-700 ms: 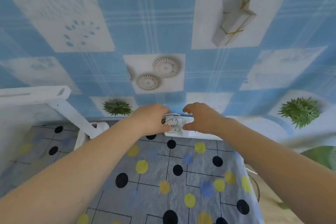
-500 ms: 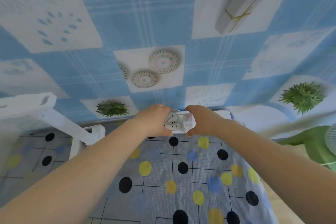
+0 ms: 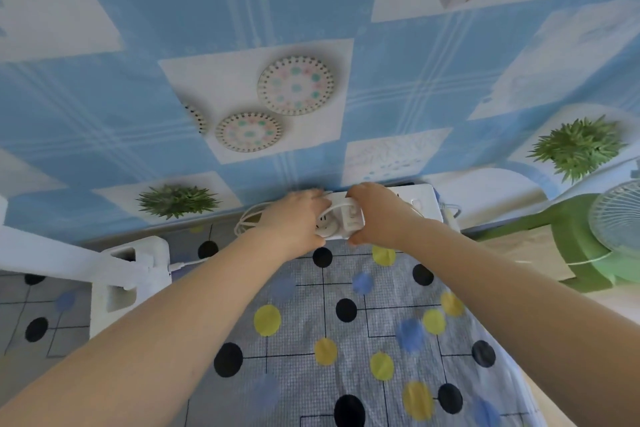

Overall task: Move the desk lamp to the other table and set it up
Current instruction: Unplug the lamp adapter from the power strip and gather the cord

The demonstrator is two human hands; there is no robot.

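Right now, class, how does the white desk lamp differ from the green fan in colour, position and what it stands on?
The white desk lamp stands on the dotted tablecloth at the left; the green fan stands off the table at the right. The lamp is boxy with a slanting arm; the fan has a round wire grille. A white cable runs from the lamp's base; no fan cable is plainly visible. Neither hand touches either.

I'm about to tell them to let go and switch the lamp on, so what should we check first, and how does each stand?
1. Power strip flat on the table: ok.
2. Left hand steadying the strip's end: ok.
3. Right hand has a grip on the white plug: ok.
4. Plug fully seated: cannot tell, fingers hide it.
5. Desk lamp standing on this table: ok.
6. Lamp cable free of tangles: cannot tell.
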